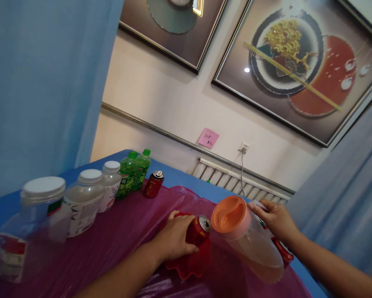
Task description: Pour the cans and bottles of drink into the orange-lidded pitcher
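Note:
My left hand (176, 238) is closed around a red can (198, 231) with a silver top, tilted toward the right. Under that can lies a red wavy-edged dish (188, 265), partly covered by the hand. My right hand (275, 219) grips the handle side of a clear pitcher (254, 248) with an orange lid (231, 215). The pitcher leans left, its lid close to the can's top but apart from it. Liquid shows inside the pitcher. Behind it, another red can (283, 251) is partly hidden.
Along the left stand a large clear jar (33, 231), two smaller white-capped jars (85, 203) (110, 186), two green bottles (126, 176) (141, 169) and a red can (154, 184). Purple plastic sheeting (120, 248) covers the blue table (173, 174). A radiator (229, 176) and blue curtains (43, 82) border it.

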A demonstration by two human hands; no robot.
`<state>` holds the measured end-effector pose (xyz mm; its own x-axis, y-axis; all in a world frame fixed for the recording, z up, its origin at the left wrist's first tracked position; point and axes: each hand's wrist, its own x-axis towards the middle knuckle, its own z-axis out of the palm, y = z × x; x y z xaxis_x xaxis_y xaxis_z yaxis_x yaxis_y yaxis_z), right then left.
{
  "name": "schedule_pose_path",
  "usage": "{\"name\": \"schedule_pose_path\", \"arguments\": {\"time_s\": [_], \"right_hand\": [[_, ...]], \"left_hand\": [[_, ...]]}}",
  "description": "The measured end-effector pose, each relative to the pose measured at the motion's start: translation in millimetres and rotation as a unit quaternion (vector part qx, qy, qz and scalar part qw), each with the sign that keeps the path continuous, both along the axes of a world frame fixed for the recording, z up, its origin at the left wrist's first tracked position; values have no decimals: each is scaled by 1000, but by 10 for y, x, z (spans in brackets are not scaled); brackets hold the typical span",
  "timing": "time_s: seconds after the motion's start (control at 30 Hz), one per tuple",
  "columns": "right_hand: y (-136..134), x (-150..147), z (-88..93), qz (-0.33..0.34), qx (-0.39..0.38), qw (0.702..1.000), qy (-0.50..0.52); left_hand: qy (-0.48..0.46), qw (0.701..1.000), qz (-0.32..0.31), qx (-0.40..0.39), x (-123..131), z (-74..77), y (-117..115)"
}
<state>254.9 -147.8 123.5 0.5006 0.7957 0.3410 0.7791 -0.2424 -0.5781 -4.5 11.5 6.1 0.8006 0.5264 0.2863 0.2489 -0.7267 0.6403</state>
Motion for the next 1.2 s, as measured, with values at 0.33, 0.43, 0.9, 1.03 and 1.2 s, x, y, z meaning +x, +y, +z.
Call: {"name": "schedule_pose_path", "arguments": {"time_s": [0.33,0.43,0.9,1.03,1.2], "right_hand": [[1,-2,-2,3,-6,1000,15],[5,16,-22,4,-8,1000,26],[-1,-9,-30,6,3,1000,19],[-1,-8,-27,1,-2,1000,23],[1,0,-33,2,0,1000,29]], "left_hand": [[3,1000,3,-3,-18,48,-24],[4,1000,-1,0,-18,51,-20],[11,1000,-2,-2,-20,48,-20],[2,1000,-2,-1,-19,30,-15],[3,1000,-1,-4,-21,41,-16]]}}
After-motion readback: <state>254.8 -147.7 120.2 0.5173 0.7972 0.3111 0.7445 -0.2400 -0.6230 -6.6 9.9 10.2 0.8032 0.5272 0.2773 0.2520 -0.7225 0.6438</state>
